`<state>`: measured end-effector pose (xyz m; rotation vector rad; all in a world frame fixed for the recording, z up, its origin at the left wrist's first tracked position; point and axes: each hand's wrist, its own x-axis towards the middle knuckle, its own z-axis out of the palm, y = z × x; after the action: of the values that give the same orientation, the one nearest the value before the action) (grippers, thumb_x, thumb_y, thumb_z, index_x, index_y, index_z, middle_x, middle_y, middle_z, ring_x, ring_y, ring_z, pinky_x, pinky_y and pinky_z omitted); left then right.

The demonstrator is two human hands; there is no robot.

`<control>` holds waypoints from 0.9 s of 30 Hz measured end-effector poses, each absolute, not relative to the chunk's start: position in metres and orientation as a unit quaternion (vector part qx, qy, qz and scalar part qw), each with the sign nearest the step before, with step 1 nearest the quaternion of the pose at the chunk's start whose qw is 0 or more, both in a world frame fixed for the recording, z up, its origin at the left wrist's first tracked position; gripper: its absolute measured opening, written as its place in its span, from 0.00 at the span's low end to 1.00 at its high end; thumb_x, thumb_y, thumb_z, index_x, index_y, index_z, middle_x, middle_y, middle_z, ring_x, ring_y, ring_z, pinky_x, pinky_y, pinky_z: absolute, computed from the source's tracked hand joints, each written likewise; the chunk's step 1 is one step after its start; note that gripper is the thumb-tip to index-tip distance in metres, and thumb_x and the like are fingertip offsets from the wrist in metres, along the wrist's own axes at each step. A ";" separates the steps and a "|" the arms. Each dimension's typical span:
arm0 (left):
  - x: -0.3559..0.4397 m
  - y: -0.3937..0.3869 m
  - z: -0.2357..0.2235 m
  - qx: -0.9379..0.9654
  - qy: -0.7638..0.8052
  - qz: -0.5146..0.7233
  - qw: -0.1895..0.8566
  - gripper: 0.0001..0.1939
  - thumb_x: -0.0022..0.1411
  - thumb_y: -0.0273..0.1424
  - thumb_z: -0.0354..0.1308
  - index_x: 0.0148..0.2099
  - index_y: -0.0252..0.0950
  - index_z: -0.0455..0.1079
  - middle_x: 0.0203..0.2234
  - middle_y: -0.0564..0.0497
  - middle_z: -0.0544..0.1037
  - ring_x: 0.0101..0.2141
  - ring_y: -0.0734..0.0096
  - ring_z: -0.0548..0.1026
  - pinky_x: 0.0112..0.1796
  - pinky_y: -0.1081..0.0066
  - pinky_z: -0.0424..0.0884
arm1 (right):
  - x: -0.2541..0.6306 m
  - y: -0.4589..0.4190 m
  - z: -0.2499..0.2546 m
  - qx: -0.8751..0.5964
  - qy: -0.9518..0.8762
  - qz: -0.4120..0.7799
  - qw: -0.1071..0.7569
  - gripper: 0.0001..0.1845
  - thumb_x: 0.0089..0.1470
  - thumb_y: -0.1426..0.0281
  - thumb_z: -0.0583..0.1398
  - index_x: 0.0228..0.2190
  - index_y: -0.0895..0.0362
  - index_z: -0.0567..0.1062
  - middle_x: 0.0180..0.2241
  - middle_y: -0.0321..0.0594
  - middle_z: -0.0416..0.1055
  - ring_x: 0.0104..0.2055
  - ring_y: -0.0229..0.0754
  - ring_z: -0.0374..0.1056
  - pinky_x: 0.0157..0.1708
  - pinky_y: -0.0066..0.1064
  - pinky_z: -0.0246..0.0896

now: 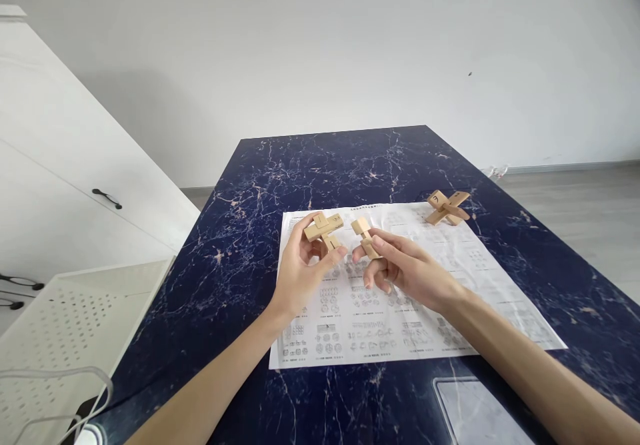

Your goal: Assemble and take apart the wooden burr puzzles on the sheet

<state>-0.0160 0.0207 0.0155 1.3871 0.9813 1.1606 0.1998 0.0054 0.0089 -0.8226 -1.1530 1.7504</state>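
Note:
My left hand (300, 262) grips a few interlocked wooden puzzle pieces (324, 226) between thumb and fingers, with dark marks on their faces. Just to the right, my right hand (395, 262) pinches a single notched wooden puzzle piece (367, 238), held tilted and apart from the left-hand pieces. Under both hands lies a large white instruction sheet (360, 358), printed with rows of small diagrams. Part of its print is hidden by the hands.
Several crossed wooden pieces (447, 208) rest at the sheet's far right corner. The dark blue marbled table (320, 172) meets a pale wall behind. A grey-white rectangular object (480, 412) lies at the near edge. A white perforated panel (60, 338) and cables (107, 382) are at left.

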 end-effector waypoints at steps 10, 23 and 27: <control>-0.016 0.014 0.014 0.644 0.401 0.453 0.469 0.37 0.62 0.39 0.74 0.68 0.50 0.64 0.48 0.49 0.76 0.37 0.68 0.72 0.41 0.65 0.74 | 0.200 0.000 0.019 -0.364 -0.403 0.742 0.393 0.28 0.72 0.52 0.57 0.63 0.56 0.69 0.17 0.21 0.51 0.11 0.32 0.51 0.15 0.28 0.49; -0.014 0.009 0.014 0.716 0.384 0.390 0.434 0.34 0.63 0.44 0.72 0.67 0.50 0.66 0.53 0.46 0.78 0.42 0.57 0.78 0.43 0.56 0.78 | 0.203 0.002 0.011 -0.267 -0.459 0.776 0.340 0.27 0.69 0.47 0.59 0.27 0.54 0.67 0.18 0.25 0.54 0.15 0.33 0.63 0.16 0.26 0.51; -0.014 0.010 0.012 0.713 0.385 0.394 0.433 0.35 0.63 0.42 0.72 0.68 0.50 0.65 0.53 0.45 0.78 0.50 0.51 0.78 0.48 0.53 0.77 | 0.204 0.004 0.010 -0.230 -0.443 0.790 0.356 0.24 0.67 0.50 0.63 0.28 0.55 0.68 0.23 0.28 0.62 0.17 0.31 0.59 0.17 0.26 0.51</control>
<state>-0.0145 0.0102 0.0120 1.7770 0.9601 0.9826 0.2040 0.0042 0.0099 -0.5948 -1.1435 2.0398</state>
